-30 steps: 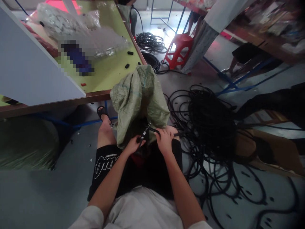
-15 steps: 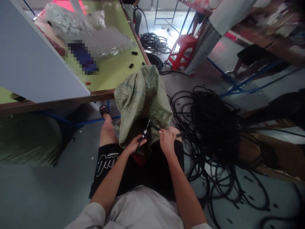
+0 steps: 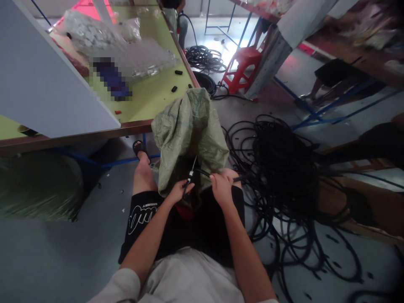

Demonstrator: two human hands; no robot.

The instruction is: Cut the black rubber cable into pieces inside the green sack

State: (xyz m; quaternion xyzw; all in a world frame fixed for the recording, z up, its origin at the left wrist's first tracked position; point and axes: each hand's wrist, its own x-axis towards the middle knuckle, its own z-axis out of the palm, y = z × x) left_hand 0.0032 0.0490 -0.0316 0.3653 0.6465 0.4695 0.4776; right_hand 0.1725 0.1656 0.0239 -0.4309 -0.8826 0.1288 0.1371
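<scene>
My left hand (image 3: 179,191) is closed around dark-handled cutters (image 3: 191,173), whose thin silver jaws point away from me. Between thumb and fingers, my right hand (image 3: 221,188) grips a black cable (image 3: 205,173). The cable's free end reaches left to the cutters, by their jaws; whether they touch I cannot tell. Behind and below both hands, an olive woven sack (image 3: 176,139) hangs from the table corner down between my knees, its mouth open and its inside dark.
Tangled black cable (image 3: 280,168) lies heaped on the floor at my right, next to a cardboard box (image 3: 383,206). The yellow-green table (image 3: 151,101) carries plastic bags (image 3: 94,33) and small black pieces (image 3: 178,72). Beyond are a red stool (image 3: 243,67) and other people.
The cutters' jaws were spread and now look closed together, turned slightly more upright. The cable's end sits a little lower and further left. Both hands have hardly moved.
</scene>
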